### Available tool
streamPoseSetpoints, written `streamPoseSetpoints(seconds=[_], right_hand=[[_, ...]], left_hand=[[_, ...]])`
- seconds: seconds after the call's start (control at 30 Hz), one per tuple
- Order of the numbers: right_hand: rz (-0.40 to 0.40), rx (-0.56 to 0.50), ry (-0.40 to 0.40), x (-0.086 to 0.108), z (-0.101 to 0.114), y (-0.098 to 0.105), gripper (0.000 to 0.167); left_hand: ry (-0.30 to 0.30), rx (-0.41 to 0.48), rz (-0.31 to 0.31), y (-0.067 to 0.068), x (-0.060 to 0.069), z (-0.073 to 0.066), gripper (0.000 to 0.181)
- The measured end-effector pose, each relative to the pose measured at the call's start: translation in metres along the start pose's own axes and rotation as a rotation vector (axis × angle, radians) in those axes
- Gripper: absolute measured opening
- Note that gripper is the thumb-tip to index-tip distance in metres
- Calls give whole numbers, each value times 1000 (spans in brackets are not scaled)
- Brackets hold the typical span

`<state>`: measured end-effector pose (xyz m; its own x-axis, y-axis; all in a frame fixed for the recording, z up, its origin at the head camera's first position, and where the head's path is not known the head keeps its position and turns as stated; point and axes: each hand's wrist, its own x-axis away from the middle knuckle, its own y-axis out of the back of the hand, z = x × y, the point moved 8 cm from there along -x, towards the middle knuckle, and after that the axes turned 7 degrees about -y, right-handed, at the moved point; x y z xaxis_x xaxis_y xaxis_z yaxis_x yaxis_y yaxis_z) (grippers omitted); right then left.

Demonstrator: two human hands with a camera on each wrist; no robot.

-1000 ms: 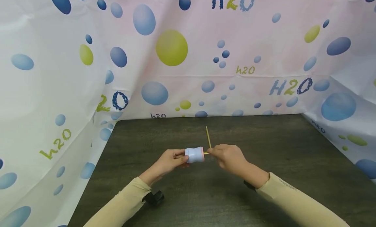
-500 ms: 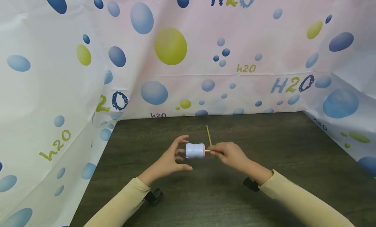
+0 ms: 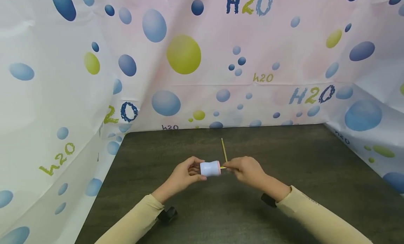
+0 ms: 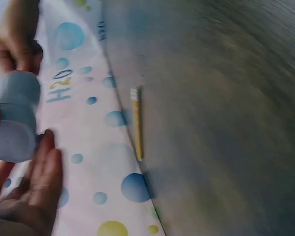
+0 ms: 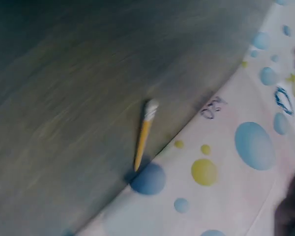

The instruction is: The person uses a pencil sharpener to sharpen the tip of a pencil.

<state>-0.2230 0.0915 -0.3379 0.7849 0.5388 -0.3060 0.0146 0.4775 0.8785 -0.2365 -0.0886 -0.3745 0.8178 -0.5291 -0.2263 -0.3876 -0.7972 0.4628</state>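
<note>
A light blue, waisted pencil sharpener [image 3: 209,169] with a pink end is held sideways above the dark table. Into that pink end runs a yellow pencil [image 3: 223,167], pinched by my right hand [image 3: 249,172] between thumb and fingers. My left hand [image 3: 183,175] is around the sharpener's left end, thumb below and fingers behind. In the left wrist view, my left fingers [image 4: 46,172] are spread and blurred, with a gap between them and the sharpener [image 4: 17,118]. The right wrist view shows only dark, blurred parts of a hand at its right edge.
A second yellow pencil [image 3: 224,150] with a white end lies on the dark wooden table [image 3: 164,142], just beyond my right hand. A white sheet [image 3: 221,107] printed with blue and green bubbles rises behind the table and at both sides.
My left hand gripped the sharpener, then let go with fingers spread wide, and has now come back close around its end. My right hand keeps its pinch on the pencil.
</note>
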Motion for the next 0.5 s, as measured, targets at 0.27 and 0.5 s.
streamPoseSetpoints(seconds=[0.27,0.5], right_hand=[[359,-462,-294,-4,-20,-19,24],[189,-294,-225,1,-15,-11,24]], left_hand=[[-165,-170,-50,0,7,-16,50],[-5,72,-32,7,8,-4,71]])
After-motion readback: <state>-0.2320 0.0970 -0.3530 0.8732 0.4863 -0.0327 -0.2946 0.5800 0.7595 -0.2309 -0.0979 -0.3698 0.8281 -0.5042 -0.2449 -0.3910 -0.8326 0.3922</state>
